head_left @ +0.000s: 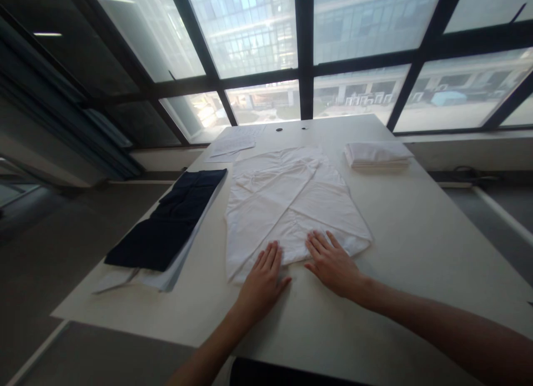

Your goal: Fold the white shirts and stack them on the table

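A white garment (287,202), which looks like a shirt, lies spread on the table with a part folded diagonally across it and wrinkles over its surface. My left hand (265,277) rests flat on its near edge, left of the middle, fingers stretched out and thumb apart. On the same edge further right, my right hand (331,264) lies flat with its fingers spread on the cloth. Neither hand grips the fabric.
The white table (420,252) reaches to the windows. Left of the garment lies a dark navy folded cloth (170,219) on white sheets or cloth. Papers (233,144) lie at the back left. A stack of folded white cloth (377,154) sits at the back right.
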Tool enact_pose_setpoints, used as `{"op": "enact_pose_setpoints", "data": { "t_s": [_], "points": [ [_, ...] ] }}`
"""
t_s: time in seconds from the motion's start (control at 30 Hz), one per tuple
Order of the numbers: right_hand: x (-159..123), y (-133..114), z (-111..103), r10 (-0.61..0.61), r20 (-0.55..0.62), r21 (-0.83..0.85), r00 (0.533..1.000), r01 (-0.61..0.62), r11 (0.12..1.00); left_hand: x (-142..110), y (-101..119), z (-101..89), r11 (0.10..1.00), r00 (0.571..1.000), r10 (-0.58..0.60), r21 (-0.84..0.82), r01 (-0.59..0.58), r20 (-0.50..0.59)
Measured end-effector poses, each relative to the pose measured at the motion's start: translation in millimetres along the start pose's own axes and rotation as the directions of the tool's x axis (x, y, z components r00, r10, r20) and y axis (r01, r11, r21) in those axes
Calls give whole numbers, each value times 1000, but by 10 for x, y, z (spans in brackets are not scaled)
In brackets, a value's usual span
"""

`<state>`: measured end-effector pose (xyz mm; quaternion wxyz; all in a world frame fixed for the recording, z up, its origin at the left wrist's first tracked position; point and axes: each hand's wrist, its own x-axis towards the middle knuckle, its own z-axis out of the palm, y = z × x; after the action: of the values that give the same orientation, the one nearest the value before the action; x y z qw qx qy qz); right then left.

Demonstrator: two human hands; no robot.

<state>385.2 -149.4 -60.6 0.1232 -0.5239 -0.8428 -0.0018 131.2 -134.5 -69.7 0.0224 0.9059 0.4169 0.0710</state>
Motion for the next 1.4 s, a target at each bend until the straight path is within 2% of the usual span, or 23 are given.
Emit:
{"op": "enact_pose_setpoints", "data": {
  "t_s": [0.17,0.3,0.47,0.57,0.63,0.7,0.77,0.87,0.97,1.03,1.1,1.17,1.4],
  "points": [
    [-117,139,-138,-10,0,-15,1000,10,1000,-76,211,-15,1000,1000,12,-6,-12,-6],
    [-170,269,-245,1,-3,-37,1000,-1,999,-58,477,-57,997,999,48,-65,-47,17],
    [-148,382,-422,81,10,-63,997,-80,995,4,912,-59,982,994,89,-172,-77,61],
    [-146,408,-465,140,34,-91,990,-136,986,66,1017,-175,960,984,143,-259,-112,105],
    [-168,372,-445,204,5,-132,979,-202,971,157,904,-310,935,980,177,-328,-138,91],
    [-207,274,-397,237,-59,-134,970,-243,961,314,607,-443,922,990,138,-370,-118,27],
    [-254,127,-340,225,-104,-94,969,-234,968,532,146,-527,931,998,-2,-364,-19,-58],
    [-323,-102,-271,201,-96,-40,975,-206,978,870,-682,-530,930,959,-224,-331,157,-173],
    [-381,-223,-238,194,-68,-32,979,-196,980,1064,-1364,-452,913,931,-337,-288,288,-139],
    [-417,-227,-241,182,-70,-29,981,-184,982,1084,-1620,-394,913,938,-331,-286,290,-106],
    [-453,-182,-265,173,-84,-38,981,-176,984,1040,-1711,-345,926,951,-289,-283,249,-109],
    [-492,-94,-304,186,-88,-59,979,-192,980,953,-1678,-310,946,962,-240,-256,200,-133],
    [-744,470,-410,307,-87,-136,948,-317,939,440,-1223,-259,988,988,-87,-136,70,-125]
  ]
}}
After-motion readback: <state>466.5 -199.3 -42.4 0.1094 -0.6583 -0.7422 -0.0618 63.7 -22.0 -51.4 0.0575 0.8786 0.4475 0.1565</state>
